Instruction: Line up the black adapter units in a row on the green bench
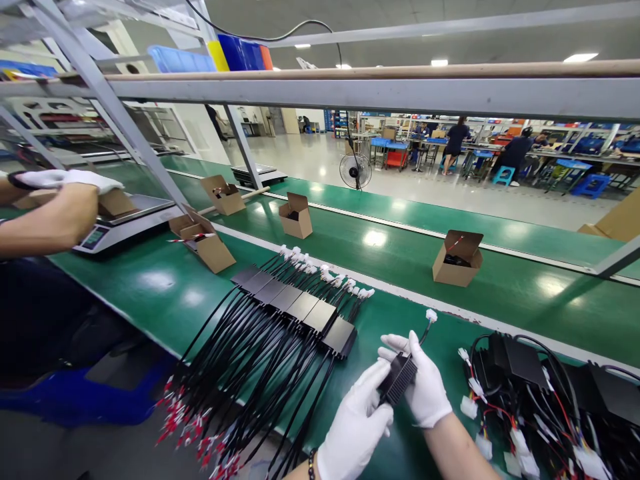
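Between my two white-gloved hands is a black finned module (398, 380), tilted, with a short cable ending in a white connector (431, 315). My left hand (356, 417) grips its near end, fingers closed round it. My right hand (424, 385) is closed on its far right side, by the cable end. To the left lies a row of similar black modules (305, 308), their long black leads running toward me to red and white tips (200, 433). A pile of black modules with tangled wires and white connectors (523, 367) lies to the right.
Open cardboard boxes (456, 267) with black items inside stand along the green bench (380, 260). At the left, a co-worker's gloved hand (90, 180) is over a carton on a weighing scale (125, 223). A grey shelf beam (350, 93) crosses above; a fan (355, 171) stands beyond.
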Tool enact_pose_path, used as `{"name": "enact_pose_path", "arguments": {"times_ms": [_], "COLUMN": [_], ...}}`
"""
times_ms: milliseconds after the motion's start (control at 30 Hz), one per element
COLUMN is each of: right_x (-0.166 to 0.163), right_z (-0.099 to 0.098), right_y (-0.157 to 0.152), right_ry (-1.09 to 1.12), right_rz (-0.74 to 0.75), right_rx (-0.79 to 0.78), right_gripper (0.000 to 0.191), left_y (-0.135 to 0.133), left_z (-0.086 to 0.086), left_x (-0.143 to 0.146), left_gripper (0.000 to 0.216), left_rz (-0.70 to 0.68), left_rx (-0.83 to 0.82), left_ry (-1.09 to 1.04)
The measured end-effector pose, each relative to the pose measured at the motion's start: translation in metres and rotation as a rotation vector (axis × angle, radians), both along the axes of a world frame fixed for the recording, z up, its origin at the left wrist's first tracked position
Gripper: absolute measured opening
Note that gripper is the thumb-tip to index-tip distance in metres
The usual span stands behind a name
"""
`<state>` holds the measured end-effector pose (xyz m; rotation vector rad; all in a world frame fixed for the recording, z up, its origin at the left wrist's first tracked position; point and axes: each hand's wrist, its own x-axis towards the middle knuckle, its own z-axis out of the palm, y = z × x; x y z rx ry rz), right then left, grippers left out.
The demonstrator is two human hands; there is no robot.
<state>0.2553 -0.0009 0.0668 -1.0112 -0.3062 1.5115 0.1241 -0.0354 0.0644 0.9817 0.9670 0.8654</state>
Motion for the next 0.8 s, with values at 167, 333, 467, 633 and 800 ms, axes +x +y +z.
{"name": "enact_pose_path", "arguments": {"times_ms": [167,333,467,633,800], "right_x": [0.007,0.012,0.010,0.006,0.001], "right_z": [-0.004,-0.005,0.001,0.001,0.001], "right_y": [0.009,0.011,0.008,0.011,0.012], "right_ry": [0.097,0.184,0.211,0.004,-0.130], "right_rz": [-0.066,-0.052,0.055,0.053,0.029], "right_rx": [-0.051,-0.018,0.091,0.156,0.196], "right_gripper": [0.035,0.030,0.030,0.037,0.036], "left_y": [0.001,0.003,0.006,0.006,0.005], "left_z": [0.003,-0.002,-0.008,-0.005,0.000], "left_x": [-0.007,-0.009,-0.004,-0.004,-0.010], "left_gripper": [0.078,0.059,0.040,0.036,0.030], "left_rz": [-0.038,-0.064,-0.323,-0.146,-0.090], "left_rx": [-0.081,-0.250,-0.250,-0.120,-0.081], "left_ry": [-0.152,-0.339,-0.342,-0.247,-0.140]}}
